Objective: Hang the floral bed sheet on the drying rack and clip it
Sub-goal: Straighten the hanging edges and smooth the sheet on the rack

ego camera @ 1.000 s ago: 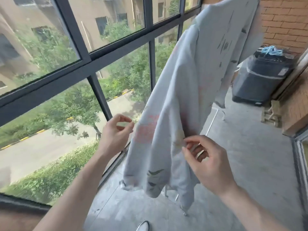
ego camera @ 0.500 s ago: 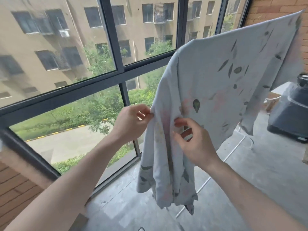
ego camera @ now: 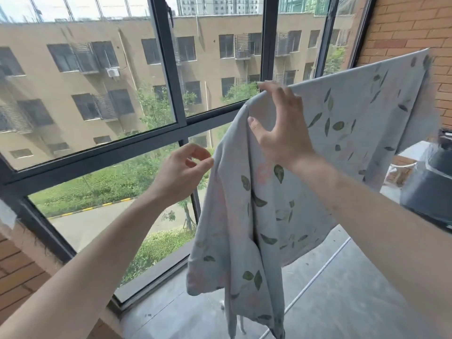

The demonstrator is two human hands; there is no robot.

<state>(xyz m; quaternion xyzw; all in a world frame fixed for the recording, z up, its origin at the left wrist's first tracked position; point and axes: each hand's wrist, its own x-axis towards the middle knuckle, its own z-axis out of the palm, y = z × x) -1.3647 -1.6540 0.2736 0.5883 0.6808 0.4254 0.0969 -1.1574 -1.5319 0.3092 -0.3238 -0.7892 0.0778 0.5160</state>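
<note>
Looks like an enclosed balcony or laundry nook of an apartment, a few floors up. Big dark-framed windows (ego camera: 181, 123) look out on a tan residential block (ego camera: 102, 69) with AC units, plus a road and hedges below. Red brick wall (ego camera: 401, 25), bare concrete floor (ego camera: 342, 289), a floral bed sheet (ego camera: 342, 133) hung up to dry, and a dark appliance (ego camera: 433, 187), probably a washer, at the right edge.
</note>
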